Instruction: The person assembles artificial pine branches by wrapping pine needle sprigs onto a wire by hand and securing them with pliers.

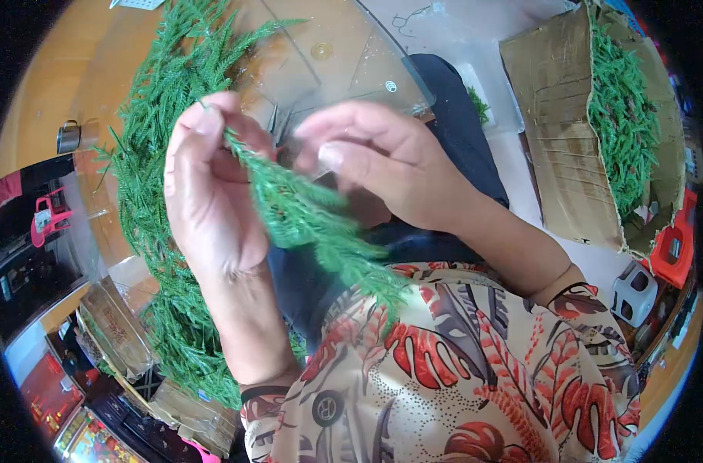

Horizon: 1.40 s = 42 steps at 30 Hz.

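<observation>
Left fingers [208,121] — green sprig [309,212] between and below

- The left hand [209,181] holds a green branch [309,208] by its thin end
- The right hand [394,162] is near, its fingers blurred
- A box [552,116] contains more greenery [623,116]

a glass tabletop [343,73] spreads across the upper middle of the frame, a small round sticker [391,86] near its rounded corner. a long heap of green sprigs [166,100] lies along its left side.
</observation>
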Available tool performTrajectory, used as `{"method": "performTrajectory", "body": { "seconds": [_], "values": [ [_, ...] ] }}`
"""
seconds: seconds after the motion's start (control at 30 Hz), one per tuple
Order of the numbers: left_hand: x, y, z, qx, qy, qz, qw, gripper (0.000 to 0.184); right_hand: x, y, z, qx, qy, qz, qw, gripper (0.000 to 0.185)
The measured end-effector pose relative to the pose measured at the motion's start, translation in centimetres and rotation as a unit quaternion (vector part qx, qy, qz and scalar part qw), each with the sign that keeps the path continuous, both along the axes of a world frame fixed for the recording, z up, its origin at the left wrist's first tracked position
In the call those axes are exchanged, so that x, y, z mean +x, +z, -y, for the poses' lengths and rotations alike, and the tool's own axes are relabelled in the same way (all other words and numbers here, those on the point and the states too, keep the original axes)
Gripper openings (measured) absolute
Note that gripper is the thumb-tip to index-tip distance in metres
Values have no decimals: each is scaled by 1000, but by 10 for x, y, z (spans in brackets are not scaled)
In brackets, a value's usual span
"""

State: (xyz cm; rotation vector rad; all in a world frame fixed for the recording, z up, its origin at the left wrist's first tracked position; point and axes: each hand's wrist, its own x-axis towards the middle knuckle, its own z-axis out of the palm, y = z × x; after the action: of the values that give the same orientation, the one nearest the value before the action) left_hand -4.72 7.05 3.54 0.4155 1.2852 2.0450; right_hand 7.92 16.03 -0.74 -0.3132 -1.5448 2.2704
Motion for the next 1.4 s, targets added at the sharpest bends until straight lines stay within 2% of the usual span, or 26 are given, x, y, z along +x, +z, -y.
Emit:
{"method": "performTrajectory", "body": {
  "seconds": [0.03, 0.07, 0.1, 0.17, 0.27, 0.33, 0.47, 0.57, 0.67, 0.7, 0.77, 0.8, 0.83, 0.93, 1.03, 1.13, 1.2, 1.27, 1.3, 1.4],
  "values": [
    [-2, 1, 0, -8, 16, -6, 1000, 17, -2, -6, -1, 84, -40, -18, 995, 24],
    [-4, 2, -1, -15, 31, -12, 999, 16, -5, -8, -4, 227, -85, -65, 968, 25],
    [-8, -1, -2, -15, 45, -7, 999, 15, -9, -7, -8, 365, -126, -110, 916, 28],
    [-17, -12, -3, -18, 72, 4, 997, 13, -9, -4, -7, 498, -125, -151, 844, 35],
    [-21, -19, -8, -18, 82, 113, 990, 12, -11, -5, -12, 595, -107, -167, 779, 29],
    [-26, -30, -7, -26, 57, 141, 988, 14, -13, -3, -18, 631, -87, -190, 747, 25],
    [-26, -36, -8, -57, 89, 145, 984, 13, -21, 2, -23, 625, -38, -253, 738, 26],
    [-20, -34, -7, -66, 126, 122, 982, 12, -19, -4, -28, 552, -34, -268, 789, 25],
    [-15, -39, -3, -7, 135, 85, 987, 10, -10, 0, -31, 360, 14, -117, 926, 24],
    [-12, -37, -2, 17, 106, 70, 992, 10, -7, 5, -26, 225, -9, -121, 967, 26],
    [-2, -28, -9, 14, 123, -13, 992, 16, -12, -1, -22, 93, 7, -130, 987, 28],
    [3, -24, -12, 12, 131, -55, 990, 19, -14, -3, -22, 25, 15, -135, 990, 29],
    [-1, -22, -7, 24, 95, -65, 993, 21, -14, -1, -19, -29, 20, -124, 992, 27],
    [3, -9, 2, 148, -31, 50, 987, 25, -15, 11, -21, -147, 71, -177, 971, 25],
    [12, -1, 4, 51, -13, -111, 992, 26, -11, 11, -22, -109, 90, -131, 981, 24],
    [6, 0, 8, 88, -8, -182, 979, 23, -10, 11, -17, -136, 82, -100, 982, 28],
    [4, 2, 11, 113, -39, -192, 974, 24, -8, 18, -17, -199, 82, -100, 971, 29],
    [3, 3, 11, 134, -76, -196, 968, 24, -9, 12, -21, -236, 148, -110, 954, 30],
    [7, 3, 11, 125, -78, -199, 969, 24, -9, 9, -23, -254, 182, -115, 943, 30],
    [13, 7, 14, 37, -117, -200, 972, 22, -3, 16, -27, -211, 197, -28, 957, 28]
  ]
}}
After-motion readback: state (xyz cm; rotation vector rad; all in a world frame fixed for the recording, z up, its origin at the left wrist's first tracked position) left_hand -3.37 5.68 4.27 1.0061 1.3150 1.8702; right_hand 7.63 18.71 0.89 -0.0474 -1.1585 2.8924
